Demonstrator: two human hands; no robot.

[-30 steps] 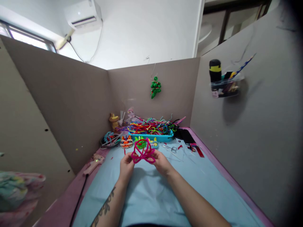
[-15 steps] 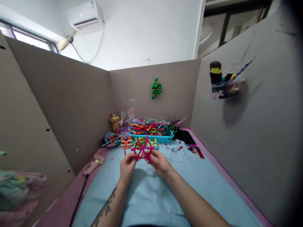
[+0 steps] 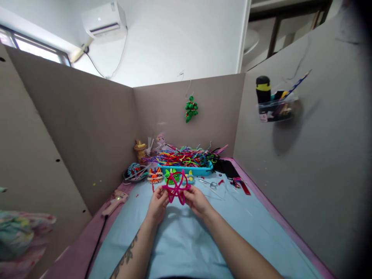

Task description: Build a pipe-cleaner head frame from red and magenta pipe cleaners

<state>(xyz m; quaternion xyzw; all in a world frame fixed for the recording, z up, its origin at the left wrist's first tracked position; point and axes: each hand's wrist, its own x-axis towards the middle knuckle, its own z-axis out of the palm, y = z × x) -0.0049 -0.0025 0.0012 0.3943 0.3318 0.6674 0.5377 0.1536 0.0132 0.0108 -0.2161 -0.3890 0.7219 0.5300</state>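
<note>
At lower left, a glue gun (image 3: pixel 115 203) lies on a pink strip along the surface (image 3: pixel 252 240), below the left partition (image 3: pixel 87 108). Near the middle of the frame, a left hand (image 3: pixel 158 201) pinches one side of a magenta frame (image 3: pixel 176 188) of fuzzy stems, held up before three small animal-like figures (image 3: pixel 155 176). Its loops are bent and seem joined at a crossing; the open gaps between them suggest an early stage, though what remains cannot be told. A right hand (image 3: pixel 197 200) pinches the opposite side. Behind, a blue tray (image 3: pixel 200 169) of loose stems bounds the reach, with scissors (image 3: pixel 213 185) just right of center. Blue cloth at lower right leaves room for moving, up to the pink edge and right partition (image 3: pixel 290 174).
</note>
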